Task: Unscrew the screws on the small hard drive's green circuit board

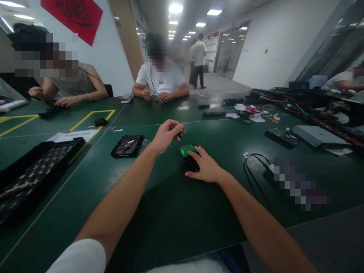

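My left hand (170,135) is closed around the black and yellow handle of a small screwdriver (180,133). Its thin shaft points down at the far-left edge of a hard drive (191,163); I cannot tell whether the tip touches a screw. The drive has a black body and a green circuit board (186,150) facing up. My right hand (207,165) grips the drive from the right, thumb at the near side and fingers over the board, steadying it on the green table (170,212).
A black fan-like part (127,145) lies to the left, beyond a long black tray (36,174) of small pieces. On the right are a looped black cable (247,170), another drive (281,136), a silver box (320,136) and tangled wires. Two people (160,81) (76,81) work across the table.
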Demonstrator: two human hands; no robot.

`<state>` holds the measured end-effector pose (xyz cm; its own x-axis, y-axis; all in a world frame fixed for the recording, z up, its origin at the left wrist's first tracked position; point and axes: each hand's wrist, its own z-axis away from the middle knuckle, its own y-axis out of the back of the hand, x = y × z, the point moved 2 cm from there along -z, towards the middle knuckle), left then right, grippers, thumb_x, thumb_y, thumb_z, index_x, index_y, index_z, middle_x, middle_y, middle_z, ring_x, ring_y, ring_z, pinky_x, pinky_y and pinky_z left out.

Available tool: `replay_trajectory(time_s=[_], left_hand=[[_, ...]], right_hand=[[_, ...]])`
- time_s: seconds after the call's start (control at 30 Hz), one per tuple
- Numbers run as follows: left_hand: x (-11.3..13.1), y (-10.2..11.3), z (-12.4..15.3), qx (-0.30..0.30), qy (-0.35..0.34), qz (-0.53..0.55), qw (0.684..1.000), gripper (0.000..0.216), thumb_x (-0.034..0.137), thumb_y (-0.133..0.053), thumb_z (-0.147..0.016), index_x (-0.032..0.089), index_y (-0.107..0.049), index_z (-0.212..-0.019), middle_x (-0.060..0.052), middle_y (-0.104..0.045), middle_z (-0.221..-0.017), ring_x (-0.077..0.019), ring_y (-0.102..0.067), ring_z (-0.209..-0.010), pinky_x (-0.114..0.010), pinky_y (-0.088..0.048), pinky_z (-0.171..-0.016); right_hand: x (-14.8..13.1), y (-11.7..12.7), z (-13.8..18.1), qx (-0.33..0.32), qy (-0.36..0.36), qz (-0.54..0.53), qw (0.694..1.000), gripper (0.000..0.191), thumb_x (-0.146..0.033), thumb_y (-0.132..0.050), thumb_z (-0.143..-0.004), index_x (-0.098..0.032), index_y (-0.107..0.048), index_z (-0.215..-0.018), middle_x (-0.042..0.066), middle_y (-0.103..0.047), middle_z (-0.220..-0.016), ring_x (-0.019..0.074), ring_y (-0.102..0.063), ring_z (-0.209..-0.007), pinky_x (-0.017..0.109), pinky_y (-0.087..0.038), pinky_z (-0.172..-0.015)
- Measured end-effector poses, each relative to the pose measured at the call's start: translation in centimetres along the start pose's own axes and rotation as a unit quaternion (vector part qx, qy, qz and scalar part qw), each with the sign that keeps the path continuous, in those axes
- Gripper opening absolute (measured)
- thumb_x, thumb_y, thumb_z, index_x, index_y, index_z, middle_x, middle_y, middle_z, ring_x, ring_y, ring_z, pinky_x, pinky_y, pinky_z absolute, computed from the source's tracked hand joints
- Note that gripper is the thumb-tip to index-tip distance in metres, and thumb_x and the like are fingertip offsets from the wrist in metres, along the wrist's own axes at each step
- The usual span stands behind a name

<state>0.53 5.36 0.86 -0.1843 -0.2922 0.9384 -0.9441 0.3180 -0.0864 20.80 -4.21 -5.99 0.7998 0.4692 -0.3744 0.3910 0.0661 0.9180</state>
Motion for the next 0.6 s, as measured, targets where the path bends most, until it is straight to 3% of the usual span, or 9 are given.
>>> replay_trajectory(time_s=[0.23,0.47,0.6], left_hand=[[0.23,-0.12,0.14,-0.047,0.031,0.047,0.997,0.033,0.046,-0.069,-0.091,0.017,-0.072,-0.107,-0.009,-0.069,-0.101,-0.0185,-0.067,-0.091,-0.022,-0.051,-0.056],[-0.49,0.75,-0.31,0.034,0.007,0.012,0.999,0.032,0.046,-0.074,-0.087,0.016,-0.068,-0.097,-0.008,-0.068,-0.094,-0.0184,-0.067,-0.086,-0.024,-0.055,-0.056],[-0.32,0.65,-0.26,0.042,-0.007,-0.023,0.999,0.034,0.044,-0.078,-0.085,0.015,-0.063,-0.094,-0.009,-0.071,-0.092,-0.0168,-0.066,-0.080,-0.023,-0.054,-0.057]], right_hand=[[0.11,-0.14,-0.05,0.001,-0.001,-0.003,1.000,0.107,-0.082,-0.067,-0.077,-0.021,-0.036,-0.160,0.021,-0.025,-0.168,0.0449,-0.020,-0.156,0.062,-0.024,-0.125],[0.08,-0.19,-0.10,0.005,0.004,0.004,1.000,0.109,-0.082,-0.067,-0.077,-0.019,-0.037,-0.160,0.022,-0.026,-0.167,0.0448,-0.019,-0.157,0.061,-0.023,-0.125],[0.15,-0.21,-0.08,0.002,0.006,0.003,1.000,0.108,-0.082,-0.066,-0.078,-0.019,-0.037,-0.159,0.021,-0.026,-0.168,0.0447,-0.018,-0.157,0.061,-0.023,-0.126]])
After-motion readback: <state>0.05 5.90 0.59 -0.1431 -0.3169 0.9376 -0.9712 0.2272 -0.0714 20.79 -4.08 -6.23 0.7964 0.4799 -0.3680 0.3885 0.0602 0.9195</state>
